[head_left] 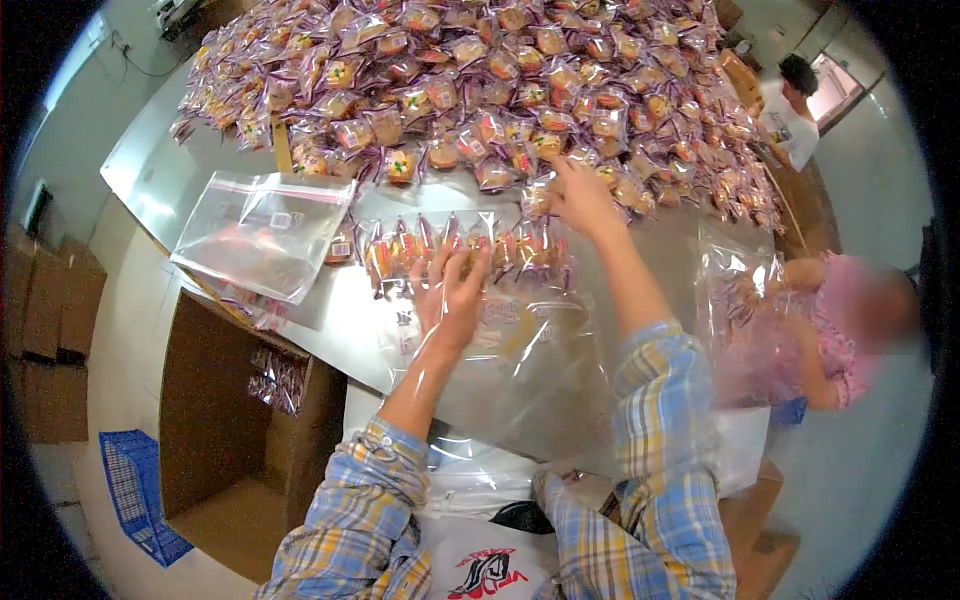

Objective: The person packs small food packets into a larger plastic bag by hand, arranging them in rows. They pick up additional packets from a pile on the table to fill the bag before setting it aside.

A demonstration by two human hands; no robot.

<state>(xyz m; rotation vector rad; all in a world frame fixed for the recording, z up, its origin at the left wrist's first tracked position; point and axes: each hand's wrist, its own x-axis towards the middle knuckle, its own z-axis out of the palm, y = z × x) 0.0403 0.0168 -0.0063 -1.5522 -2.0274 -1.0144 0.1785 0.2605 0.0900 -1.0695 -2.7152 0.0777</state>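
Note:
My left hand [450,290] lies inside a large clear plastic bag [540,350], its fingers spread over a row of wrapped snack packets [405,250] standing on edge. The row runs left to right near the middle of the metal table. My right hand [583,195] is at the near edge of a big pile of wrapped snack packets [470,60], above the right end of the row. Its index finger points out to a packet; whether the other fingers hold anything is hidden.
Clear bags [265,235] lie flat at the left of the table [150,180]. Below stands an open cardboard box [225,430], with a blue crate [135,490] beside it. A person in pink [840,330] handles a bag at the right; another person [790,120] stands farther back.

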